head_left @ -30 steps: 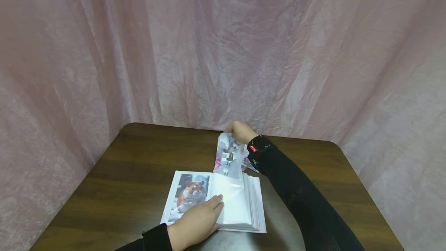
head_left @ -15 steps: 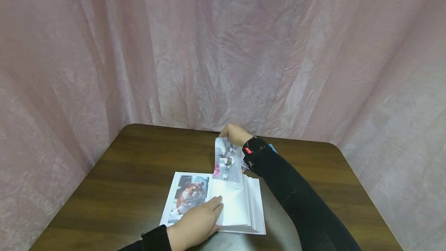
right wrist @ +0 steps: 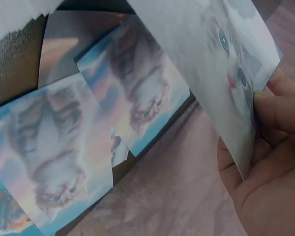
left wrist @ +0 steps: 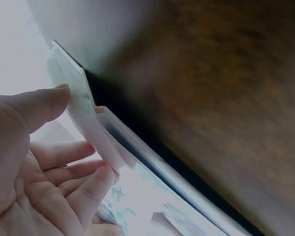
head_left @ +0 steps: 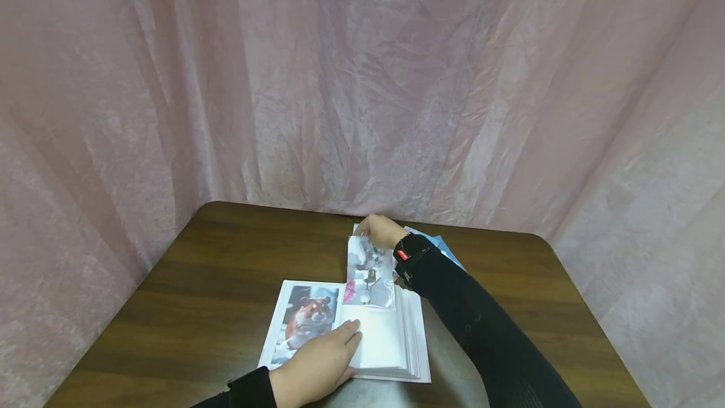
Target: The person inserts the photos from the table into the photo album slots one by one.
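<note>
A white photo album (head_left: 381, 339) lies spread on the table, its left page showing a hamster picture (head_left: 308, 320). My left hand (head_left: 317, 364) rests across the lower middle of the album, its fingers extended. The left wrist view has the thumb (left wrist: 49, 105) at the page edges. At the far edge of the right page, my right hand (head_left: 382, 232) pinches the top of a pale kitten photo (head_left: 370, 279). This photo's lower part overlaps the right page; how far it sits inside a clear sleeve I cannot tell. Up close, the right thumb (right wrist: 280, 110) presses the photo's edge.
Several loose photos lie behind the album, partly under the right forearm, including a striped kitten print (right wrist: 54, 152) and another overlapping print (right wrist: 142, 88). The brown wooden table (head_left: 226, 250) ends at a pink curtain (head_left: 362, 80) at the back.
My right hand has come nearer to me, bringing the kitten photo further down over the right page. More of the blue-edged photos behind shows. The left hand has stayed almost still.
</note>
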Demonstrator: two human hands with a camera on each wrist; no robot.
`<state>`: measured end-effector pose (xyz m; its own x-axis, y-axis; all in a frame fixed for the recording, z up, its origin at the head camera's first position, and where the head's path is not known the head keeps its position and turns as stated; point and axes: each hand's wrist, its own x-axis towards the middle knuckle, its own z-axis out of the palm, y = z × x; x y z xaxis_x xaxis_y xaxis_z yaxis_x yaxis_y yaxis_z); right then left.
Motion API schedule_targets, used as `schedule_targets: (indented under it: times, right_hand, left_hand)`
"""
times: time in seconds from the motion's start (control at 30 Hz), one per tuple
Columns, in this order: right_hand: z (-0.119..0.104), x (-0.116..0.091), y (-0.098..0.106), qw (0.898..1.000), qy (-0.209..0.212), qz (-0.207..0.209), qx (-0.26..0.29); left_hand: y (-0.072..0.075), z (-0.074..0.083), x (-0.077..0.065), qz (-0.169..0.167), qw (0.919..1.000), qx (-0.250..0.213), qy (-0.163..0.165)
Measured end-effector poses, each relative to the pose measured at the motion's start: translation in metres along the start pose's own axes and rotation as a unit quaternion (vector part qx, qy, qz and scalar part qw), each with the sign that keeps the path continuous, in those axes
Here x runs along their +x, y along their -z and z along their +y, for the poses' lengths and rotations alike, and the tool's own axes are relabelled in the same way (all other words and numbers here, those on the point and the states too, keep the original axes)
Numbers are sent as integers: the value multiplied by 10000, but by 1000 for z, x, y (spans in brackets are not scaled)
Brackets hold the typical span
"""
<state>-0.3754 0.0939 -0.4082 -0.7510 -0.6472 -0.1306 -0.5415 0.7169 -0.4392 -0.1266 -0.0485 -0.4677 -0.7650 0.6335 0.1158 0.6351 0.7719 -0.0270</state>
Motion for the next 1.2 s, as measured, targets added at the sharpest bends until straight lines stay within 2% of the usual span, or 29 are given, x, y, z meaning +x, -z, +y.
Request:
schedule_targets:
  times: [0.27, 0.53, 0.83, 1.0, 1.2]
  right_hand:
    - [-9, -4, -6, 9989, 105, -457, 18]
    - [-14, -7, -9, 9976, 216, -645, -111]
    - [-10, -15, -20, 9959, -37, -853, 295]
    - [-9, -16, -25, 9940, 67, -922, 590]
    - [-9, -21, -28, 9925, -63, -1043, 628]
  left_hand:
    - [-2, -1, -1, 136, 9999, 40, 21]
    - [2, -1, 1, -282, 9990, -303, 156]
    - [0, -2, 2, -341, 9986, -393, 126]
    - [-1, -2, 1, -250, 9990, -354, 108]
    - [-2, -2, 1, -85, 9996, -246, 98]
